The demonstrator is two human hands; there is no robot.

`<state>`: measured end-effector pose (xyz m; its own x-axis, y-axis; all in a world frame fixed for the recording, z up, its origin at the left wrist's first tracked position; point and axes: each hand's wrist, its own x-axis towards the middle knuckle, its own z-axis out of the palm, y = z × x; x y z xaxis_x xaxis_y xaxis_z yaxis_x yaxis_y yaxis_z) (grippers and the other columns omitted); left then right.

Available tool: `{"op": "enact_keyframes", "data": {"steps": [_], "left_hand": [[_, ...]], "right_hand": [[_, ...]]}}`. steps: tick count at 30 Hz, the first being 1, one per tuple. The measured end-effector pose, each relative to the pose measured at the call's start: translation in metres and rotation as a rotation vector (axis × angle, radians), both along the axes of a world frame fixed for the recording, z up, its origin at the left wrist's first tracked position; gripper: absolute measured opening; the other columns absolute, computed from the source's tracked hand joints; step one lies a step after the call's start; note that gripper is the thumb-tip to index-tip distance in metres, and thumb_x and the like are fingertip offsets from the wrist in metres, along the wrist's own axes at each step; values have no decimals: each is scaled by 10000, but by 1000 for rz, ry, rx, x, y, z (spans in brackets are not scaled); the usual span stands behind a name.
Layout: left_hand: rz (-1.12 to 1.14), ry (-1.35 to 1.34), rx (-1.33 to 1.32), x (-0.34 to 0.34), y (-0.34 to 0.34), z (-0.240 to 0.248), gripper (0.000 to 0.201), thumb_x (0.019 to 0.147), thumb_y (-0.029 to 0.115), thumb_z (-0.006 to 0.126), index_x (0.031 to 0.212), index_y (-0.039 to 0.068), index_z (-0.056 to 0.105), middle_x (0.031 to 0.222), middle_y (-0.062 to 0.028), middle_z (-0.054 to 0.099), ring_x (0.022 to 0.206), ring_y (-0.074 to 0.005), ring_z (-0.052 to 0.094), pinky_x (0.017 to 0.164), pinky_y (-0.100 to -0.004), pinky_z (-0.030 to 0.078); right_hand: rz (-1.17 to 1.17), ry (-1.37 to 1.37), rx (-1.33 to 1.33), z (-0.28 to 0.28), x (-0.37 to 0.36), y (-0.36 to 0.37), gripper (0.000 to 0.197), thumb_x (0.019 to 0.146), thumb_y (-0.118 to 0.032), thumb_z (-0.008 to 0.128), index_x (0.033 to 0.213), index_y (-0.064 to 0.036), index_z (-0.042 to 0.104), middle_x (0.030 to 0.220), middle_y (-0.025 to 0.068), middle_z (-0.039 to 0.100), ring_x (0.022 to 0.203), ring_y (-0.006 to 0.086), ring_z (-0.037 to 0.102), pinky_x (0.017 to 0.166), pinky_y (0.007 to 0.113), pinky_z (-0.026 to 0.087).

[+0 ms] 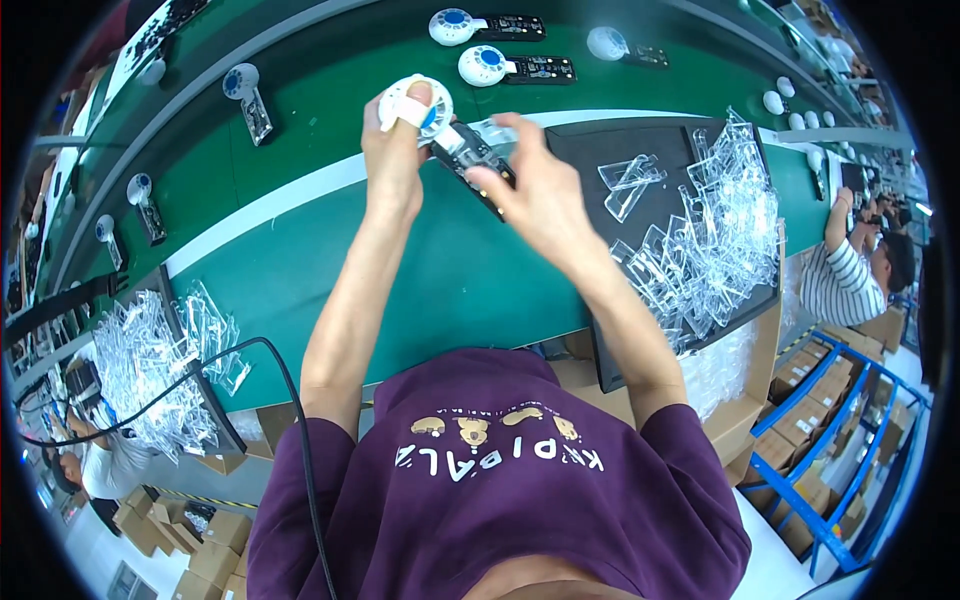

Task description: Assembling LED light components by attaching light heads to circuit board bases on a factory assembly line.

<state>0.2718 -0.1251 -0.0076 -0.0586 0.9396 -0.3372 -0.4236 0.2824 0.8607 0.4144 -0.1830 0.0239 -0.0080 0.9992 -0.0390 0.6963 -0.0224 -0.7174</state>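
My left hand (393,150) grips the white round head (440,98) of a device, with its thumb across the face near the blue centre. From that head a black circuit board (470,152) slants down to the right. My right hand (545,190) is curled about the board's far end, thumb at its lower edge. A clear plastic piece (490,131) shows at my right index fingertip, partly blurred against the board. Right of that hand, a black tray (585,150) carries a heap of clear plastic pieces (710,240).
Similar white-headed devices lie on the green conveyor belt (330,100) beyond the green table (440,290). Another heap of clear pieces (150,365) stands at the left. A black cable (300,430) hangs by my left arm. A co-worker in stripes (845,275) sits at the right.
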Motion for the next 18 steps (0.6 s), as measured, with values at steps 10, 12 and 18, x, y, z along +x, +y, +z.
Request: {"op": "enact_keyframes", "data": {"steps": [10, 12, 18], "left_hand": [[73, 209, 77, 11, -12, 5, 611, 754, 283, 730, 1167, -30, 405, 1018, -118, 558, 913, -162, 565, 738, -259, 484], [77, 207, 108, 16, -13, 2, 616, 754, 275, 731, 1176, -30, 401, 1029, -121, 553, 926, -166, 560, 762, -262, 479], [37, -55, 129, 20, -29, -17, 623, 767, 296, 713, 1216, -7, 405, 1066, -113, 546, 948, -178, 559, 803, -296, 469]], "right_hand": [[77, -378, 333, -43, -19, 0, 713, 751, -321, 679, 1318, -26, 362, 1006, 170, 504, 832, 303, 559, 608, 389, 485], [88, -406, 365, -49, -12, -2, 739, 744, -318, 685, 1333, -28, 345, 1025, 172, 496, 854, 304, 557, 612, 387, 487], [154, -182, 260, -46, 8, -9, 789, 722, -304, 708, 1351, -35, 316, 976, 166, 497, 824, 308, 559, 636, 381, 488]]}}
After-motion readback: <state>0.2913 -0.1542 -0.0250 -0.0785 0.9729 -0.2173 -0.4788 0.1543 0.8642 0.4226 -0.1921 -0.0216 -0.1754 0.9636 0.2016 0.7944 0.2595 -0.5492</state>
